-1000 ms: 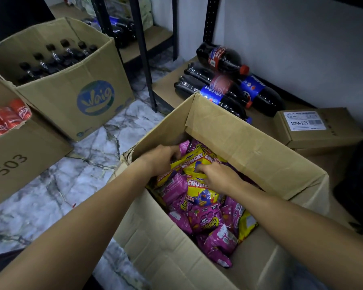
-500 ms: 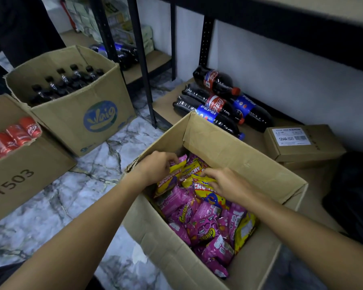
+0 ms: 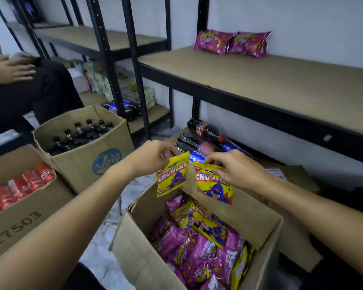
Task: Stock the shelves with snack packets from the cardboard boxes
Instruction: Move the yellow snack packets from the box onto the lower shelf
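Observation:
An open cardboard box (image 3: 249, 218) in front of me holds several pink and yellow snack packets (image 3: 197, 243). My left hand (image 3: 153, 156) pinches the top of a yellow Crunchy packet (image 3: 171, 176), lifted above the box. My right hand (image 3: 237, 170) pinches the top of a second yellow Crunchy packet (image 3: 215, 187) beside it. Both packets hang upright over the box's far flap. The wooden shelf (image 3: 260, 80) ahead carries two pink packets (image 3: 232, 42) near the wall.
Cola bottles (image 3: 205, 139) lie on the bottom shelf behind the box. A box of dark bottles (image 3: 88, 151) and a box of red cans (image 3: 19, 197) stand at the left on the marble floor. Another person's hand (image 3: 8, 70) and dark clothing are at far left.
Both hands rose out of the box, each lifting a yellow packet. The view tilted up, bringing the shelf with the pink packets into sight.

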